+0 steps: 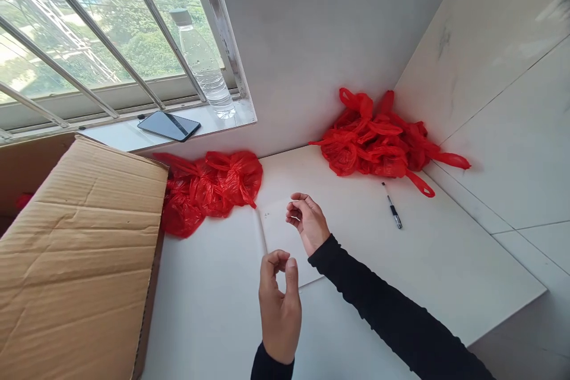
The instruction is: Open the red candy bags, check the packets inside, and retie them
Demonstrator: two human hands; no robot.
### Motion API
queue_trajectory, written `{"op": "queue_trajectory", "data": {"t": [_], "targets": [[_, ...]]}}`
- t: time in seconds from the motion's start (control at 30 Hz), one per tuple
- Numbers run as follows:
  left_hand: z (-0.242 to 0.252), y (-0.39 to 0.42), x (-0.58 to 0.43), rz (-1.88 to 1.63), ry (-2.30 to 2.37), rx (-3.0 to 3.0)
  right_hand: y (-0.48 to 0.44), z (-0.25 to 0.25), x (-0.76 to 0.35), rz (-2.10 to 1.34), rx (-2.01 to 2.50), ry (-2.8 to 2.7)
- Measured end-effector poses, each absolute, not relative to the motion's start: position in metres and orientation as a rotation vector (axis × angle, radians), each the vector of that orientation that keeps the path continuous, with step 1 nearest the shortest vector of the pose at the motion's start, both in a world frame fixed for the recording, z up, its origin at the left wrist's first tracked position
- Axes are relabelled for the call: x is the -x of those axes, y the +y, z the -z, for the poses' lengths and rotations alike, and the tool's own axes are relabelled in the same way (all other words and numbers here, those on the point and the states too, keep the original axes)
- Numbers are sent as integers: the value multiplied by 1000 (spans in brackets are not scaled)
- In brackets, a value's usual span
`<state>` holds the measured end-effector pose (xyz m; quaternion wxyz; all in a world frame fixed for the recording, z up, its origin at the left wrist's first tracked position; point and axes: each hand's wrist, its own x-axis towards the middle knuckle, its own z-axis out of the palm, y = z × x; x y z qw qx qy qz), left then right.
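Observation:
My left hand [280, 306] is raised over the near part of the white table, its thumb and curled fingers forming a loose C with nothing visible between them. Farther forward, my right hand [310, 222] hovers above a white notebook or sheet of paper [287, 243], fingers loosely bent and apart, no object seen in them. Small dark marks show near the paper's upper left corner; both hands and the right sleeve hide part of it. A black-gripped pen [394, 211] lies on the table to the right of my right hand.
An open cardboard box [89, 249] stands at the left. Knotted red plastic bags [214, 187] lie beside it, with another red bag pile [378, 136] in the back corner. A phone [169, 125] and a water bottle [207, 68] rest on the sill of the barred window.

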<state>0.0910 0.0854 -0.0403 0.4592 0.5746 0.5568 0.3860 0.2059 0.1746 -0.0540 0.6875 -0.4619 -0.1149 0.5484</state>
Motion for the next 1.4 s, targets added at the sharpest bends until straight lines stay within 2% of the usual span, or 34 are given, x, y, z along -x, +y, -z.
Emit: {"op": "queue_trajectory", "data": {"t": [0.27, 0.43, 0.83, 1.1, 1.3, 1.4], "targets": [[42, 79, -98, -937, 1217, -1735, 174, 54, -202, -983, 1213, -622], [47, 78, -96, -988, 1230, -1645, 173, 49, -203, -817, 1306, -885], [36, 103, -80, -533, 1116, -1608, 172, 53, -202, -698, 1321, -1168], [32, 101, -76, -688, 949, -1292, 174, 64, -204, -710, 1335, -1188], [40, 112, -70, -943, 1217, -1247, 174, 59, -203, -817, 1300, -1106], [31, 104, -74, -864, 1263, -1360, 178, 58, -205, -843, 1293, -1032]]}}
